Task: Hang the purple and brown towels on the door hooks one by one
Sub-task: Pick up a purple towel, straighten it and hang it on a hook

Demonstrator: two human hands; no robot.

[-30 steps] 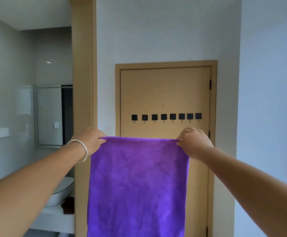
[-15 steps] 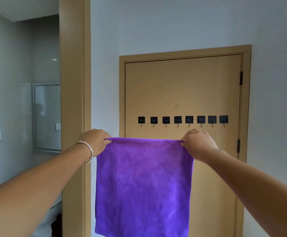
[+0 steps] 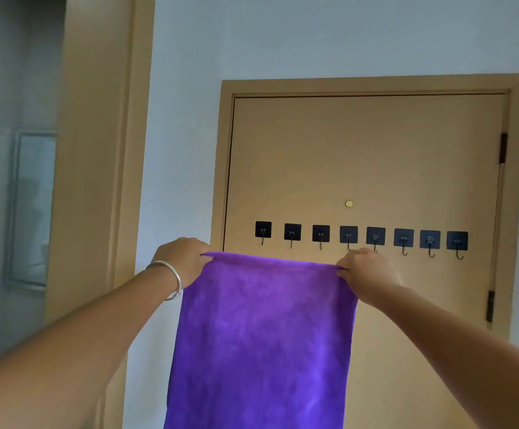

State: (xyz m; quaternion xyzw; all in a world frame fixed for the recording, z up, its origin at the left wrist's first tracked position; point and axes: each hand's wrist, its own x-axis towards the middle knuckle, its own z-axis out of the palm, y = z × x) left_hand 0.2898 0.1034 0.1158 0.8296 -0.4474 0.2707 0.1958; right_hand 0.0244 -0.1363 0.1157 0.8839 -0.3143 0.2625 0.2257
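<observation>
We hold the purple towel [image 3: 261, 342] spread out flat in front of the door [image 3: 366, 162], with its top edge stretched almost straight and just below the row of hooks [image 3: 362, 236]. The cloth hangs down freely from this edge and leaves the picture at the bottom. It covers the lower left part of the door and a little of the door frame [image 3: 225, 88] on that side.

Our left hand [image 3: 183, 261] pinches the top left corner of the towel, with the fingers curled around the fabric. This hand is in front of the left side of the door frame. On its wrist we wear a silver bracelet [image 3: 171, 281]. Our right hand [image 3: 368, 274] grips the top right corner in the same way, with the fingers closed on the cloth. Its knuckles are just under the fourth and fifth hook and hide their lower tips.

The hooks are eight black square pads, each with a small metal hook under it, placed in one line across the middle of the door. All eight are bare. Above them there is a small round peephole [image 3: 349, 204]. Two dark hinges [image 3: 503, 148] sit on the right edge of the door. The wall [image 3: 314, 35] around the door is pale. At the left we see a second wooden frame [image 3: 97, 150] and behind it a blurred room.
</observation>
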